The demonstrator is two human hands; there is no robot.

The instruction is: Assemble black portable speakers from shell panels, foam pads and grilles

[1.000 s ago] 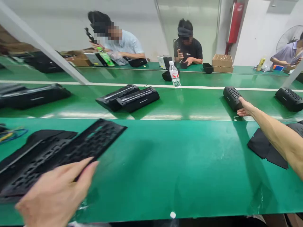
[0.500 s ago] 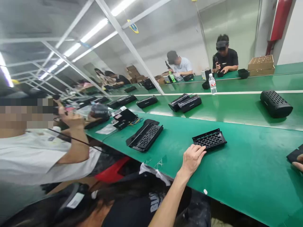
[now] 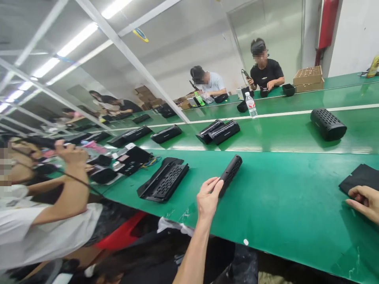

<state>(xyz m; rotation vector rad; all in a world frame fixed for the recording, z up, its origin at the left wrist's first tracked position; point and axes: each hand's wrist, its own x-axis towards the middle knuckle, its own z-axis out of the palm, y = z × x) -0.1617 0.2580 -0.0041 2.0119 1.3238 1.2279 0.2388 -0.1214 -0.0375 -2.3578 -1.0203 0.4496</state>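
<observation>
Shows a water bottle (image 3: 250, 105) upright, cardboard boxes (image 3: 308, 80) stacked farther right, a red box (image 3: 328, 24) by the wall, lit ceiling tubes (image 3: 77, 40).

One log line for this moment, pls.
left hand: holding black perforated panel | right hand: at edge of black sheet, grip unclear | bottle: upright

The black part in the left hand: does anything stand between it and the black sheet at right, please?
Nothing visible stands between the black part and the black sheet; the right hand is at the sheet's near edge.
</observation>
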